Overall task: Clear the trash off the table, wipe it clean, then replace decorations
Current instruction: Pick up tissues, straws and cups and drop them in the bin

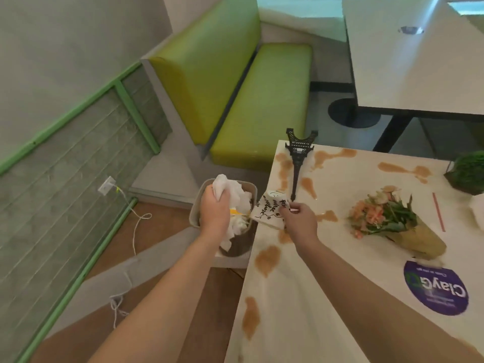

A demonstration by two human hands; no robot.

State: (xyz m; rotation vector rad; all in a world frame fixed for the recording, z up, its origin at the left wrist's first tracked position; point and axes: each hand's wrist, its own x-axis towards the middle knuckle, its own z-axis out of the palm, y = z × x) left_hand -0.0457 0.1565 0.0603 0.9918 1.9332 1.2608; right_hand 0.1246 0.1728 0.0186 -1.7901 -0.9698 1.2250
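My left hand (214, 210) gripping crumpled tissue (227, 191) over bin (195, 205); my right hand (298, 221) pinching paper cup (269, 210) at tabletop (340, 284) edge. Cup maybe dripping, slipping beside bin.

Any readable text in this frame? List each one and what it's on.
"ClayG": large white letters on the round purple sticker on the table, upside down to the camera; any letters after the G can't be made out.
Small lines above and below it on the sticker: too small and blurred to read.
Black script on the paper cup held by the right hand: unreadable.
No other text is visible.
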